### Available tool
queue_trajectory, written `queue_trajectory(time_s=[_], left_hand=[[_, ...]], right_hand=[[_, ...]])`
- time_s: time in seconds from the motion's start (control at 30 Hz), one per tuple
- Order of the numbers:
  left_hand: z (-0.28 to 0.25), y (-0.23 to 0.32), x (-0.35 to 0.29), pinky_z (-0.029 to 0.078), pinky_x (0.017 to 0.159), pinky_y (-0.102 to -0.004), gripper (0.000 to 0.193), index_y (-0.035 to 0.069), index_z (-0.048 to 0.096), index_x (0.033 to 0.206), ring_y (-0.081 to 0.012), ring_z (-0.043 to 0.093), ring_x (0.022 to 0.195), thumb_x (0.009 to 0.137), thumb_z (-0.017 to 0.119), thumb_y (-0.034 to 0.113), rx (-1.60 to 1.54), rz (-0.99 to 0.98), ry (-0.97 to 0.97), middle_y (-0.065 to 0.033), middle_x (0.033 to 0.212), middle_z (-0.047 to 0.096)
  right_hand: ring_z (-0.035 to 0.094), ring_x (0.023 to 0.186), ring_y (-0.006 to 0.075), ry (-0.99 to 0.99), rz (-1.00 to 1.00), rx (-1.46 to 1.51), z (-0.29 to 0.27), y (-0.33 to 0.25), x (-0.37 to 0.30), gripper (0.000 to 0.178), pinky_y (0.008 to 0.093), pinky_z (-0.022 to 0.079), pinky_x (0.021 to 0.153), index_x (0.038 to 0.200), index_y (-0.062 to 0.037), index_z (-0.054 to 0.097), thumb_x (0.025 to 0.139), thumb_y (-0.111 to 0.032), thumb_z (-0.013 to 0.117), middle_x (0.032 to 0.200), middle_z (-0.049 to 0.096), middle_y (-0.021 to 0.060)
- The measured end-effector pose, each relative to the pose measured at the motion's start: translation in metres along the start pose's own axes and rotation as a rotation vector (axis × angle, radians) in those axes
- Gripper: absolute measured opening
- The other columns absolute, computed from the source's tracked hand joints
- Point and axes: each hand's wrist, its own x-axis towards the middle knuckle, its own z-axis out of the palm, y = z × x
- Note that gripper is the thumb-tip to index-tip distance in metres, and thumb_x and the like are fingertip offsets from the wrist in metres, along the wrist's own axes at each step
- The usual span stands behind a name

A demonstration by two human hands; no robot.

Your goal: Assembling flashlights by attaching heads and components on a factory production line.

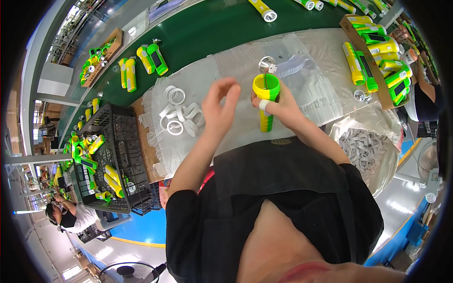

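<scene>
My right hand (pixel 283 107) is wrapped round a yellow and green flashlight body (pixel 265 121), held upright with its wide mouth facing up. A white band circles one of that hand's digits. Thin wires show inside the mouth, and a shiny reflector (pixel 267 64) lies just beyond the rim. My left hand (pixel 220 104) is raised to the left of the flashlight, apart from it. Its fingers are half curled, the thumb stands a little away, and nothing shows in them. White plastic rings (pixel 175 128) lie in a loose pile left of my left hand.
A black crate (pixel 123 155) of flashlights stands at the left. Clear lenses (pixel 295 67) lie stacked beyond my right hand. A cardboard box (pixel 365 59) of flashlights sits at the right, above a bag of white rings (pixel 365 146). More flashlights (pixel 157 59) rest on the green belt (pixel 207 33).
</scene>
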Motion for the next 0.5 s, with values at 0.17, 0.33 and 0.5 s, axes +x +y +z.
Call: queue_trajectory(time_s=[0.17,0.33,0.5], left_hand=[[0.020,0.022,0.039,0.050,0.080,-0.0313,0.039,-0.001,0.059,0.120,-0.0172,0.062,0.086,0.101,0.052,0.032,-0.917,-0.462,0.060,-0.0126,0.104,0.067],[0.001,0.016,0.044,0.046,0.073,-0.0269,0.053,0.000,0.065,0.111,-0.0115,0.057,0.080,0.100,0.044,0.048,-0.166,0.037,-0.078,-0.0077,0.091,0.068],[0.005,0.031,0.042,0.039,0.092,-0.0378,0.066,0.006,0.069,0.106,-0.0245,0.058,0.095,0.097,0.034,0.061,0.113,0.366,-0.350,-0.0055,0.093,0.068]], right_hand=[[0.058,0.073,0.0122,-0.151,-0.013,-0.016,0.015,0.001,-0.009,0.050,0.0278,0.048,0.066,0.114,-0.0073,0.044,0.079,-0.023,0.076,0.092,0.056,0.0043],[0.059,0.094,0.0163,-0.039,-0.057,-0.422,0.010,-0.004,-0.013,0.060,0.0333,0.048,0.080,0.117,-0.0023,0.049,0.081,-0.043,0.075,0.103,0.060,0.0113],[0.055,0.110,0.0176,-0.178,0.074,-0.039,0.004,-0.015,-0.011,0.055,0.0329,0.047,0.090,0.131,-0.0009,0.043,0.095,-0.039,0.059,0.117,0.056,0.0100]])
